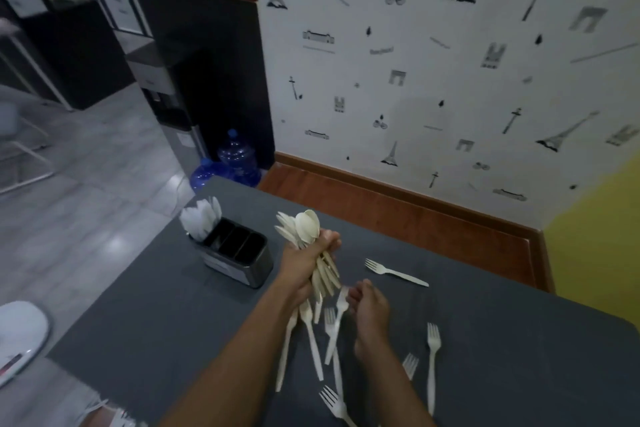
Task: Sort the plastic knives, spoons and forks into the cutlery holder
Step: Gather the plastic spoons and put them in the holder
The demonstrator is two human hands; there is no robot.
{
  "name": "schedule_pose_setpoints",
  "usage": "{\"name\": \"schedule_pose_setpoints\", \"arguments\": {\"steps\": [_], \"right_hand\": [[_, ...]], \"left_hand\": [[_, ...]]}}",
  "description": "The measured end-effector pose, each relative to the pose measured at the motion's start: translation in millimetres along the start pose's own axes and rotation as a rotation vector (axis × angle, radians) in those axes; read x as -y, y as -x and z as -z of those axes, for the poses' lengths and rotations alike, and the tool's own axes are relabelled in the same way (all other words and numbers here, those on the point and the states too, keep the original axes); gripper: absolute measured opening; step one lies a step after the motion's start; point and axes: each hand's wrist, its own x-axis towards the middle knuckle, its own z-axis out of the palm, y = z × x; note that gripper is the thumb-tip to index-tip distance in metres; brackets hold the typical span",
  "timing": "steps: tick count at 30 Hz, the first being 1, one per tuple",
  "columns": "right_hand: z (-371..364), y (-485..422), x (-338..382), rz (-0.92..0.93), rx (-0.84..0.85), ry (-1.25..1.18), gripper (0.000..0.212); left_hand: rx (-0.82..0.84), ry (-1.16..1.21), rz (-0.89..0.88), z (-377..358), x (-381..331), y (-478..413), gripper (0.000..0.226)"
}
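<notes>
My left hand (306, 265) is closed round a bunch of cream plastic spoons (301, 227), bowls up, handles hanging below the fist. My right hand (369, 310) hovers just to its right over the table, fingers curled; whether it pinches the fork beside it I cannot tell. The black metal cutlery holder (239, 258) stands left of my hands; its far-left compartment holds white knives (201, 220), the other compartments look dark and bare. Several loose forks lie on the grey table (156, 315): one apart (394, 274), others near my right wrist (433, 354).
The table's far edge runs along a wooden skirting board and a patterned wall. Blue water bottles (237, 158) and a dispenser stand on the floor beyond the table's corner. A white rounded object (20, 333) sits at the left edge.
</notes>
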Motion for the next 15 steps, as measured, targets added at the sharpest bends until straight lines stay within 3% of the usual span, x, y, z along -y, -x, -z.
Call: {"name": "schedule_pose_setpoints", "arguments": {"steps": [4,12,15], "right_hand": [[-39.1,-1.7,6.0,0.104,0.154,0.295,0.016],[-130.3,16.3,3.3,0.251,0.377,0.688,0.051],[-157.9,23.3,0.0,0.322,0.427,0.81,0.069]], "left_hand": [[-0.045,-0.086,-0.12,42.2,-56.2,-22.5,0.012],[-0.271,-0.226,-0.296,123.9,-131.7,-63.2,0.015],[-0.304,-0.294,-0.315,151.0,-143.5,-82.1,0.027]]}}
